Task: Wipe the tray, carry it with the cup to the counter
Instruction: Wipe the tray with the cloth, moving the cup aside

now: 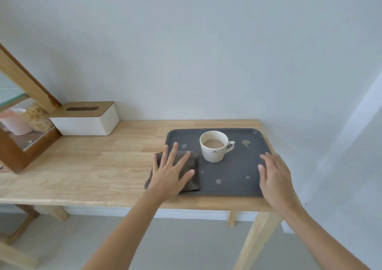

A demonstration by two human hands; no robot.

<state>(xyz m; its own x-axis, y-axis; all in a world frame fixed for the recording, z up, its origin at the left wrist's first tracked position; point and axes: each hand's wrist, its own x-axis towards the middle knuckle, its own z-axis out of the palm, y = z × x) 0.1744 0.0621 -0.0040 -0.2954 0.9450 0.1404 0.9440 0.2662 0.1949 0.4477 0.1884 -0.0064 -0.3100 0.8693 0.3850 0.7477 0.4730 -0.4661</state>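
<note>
A dark grey tray (233, 174) lies on the right end of a light wooden table (93, 166). Several pale spill spots dot its surface. A white cup (215, 148) with milky brown drink stands upright near the tray's middle back, handle to the right. A folded brown cloth (191, 182) lies over the tray's left edge. My left hand (170, 172) rests flat on the cloth with fingers spread. My right hand (275, 176) lies flat on the tray's right rim, fingers apart, holding nothing.
A white tissue box with a wooden lid (86, 117) stands at the back left by the wall. A wooden-framed glass cabinet (22, 125) sits at the far left. The table's right edge runs just beside the tray, close to a white wall.
</note>
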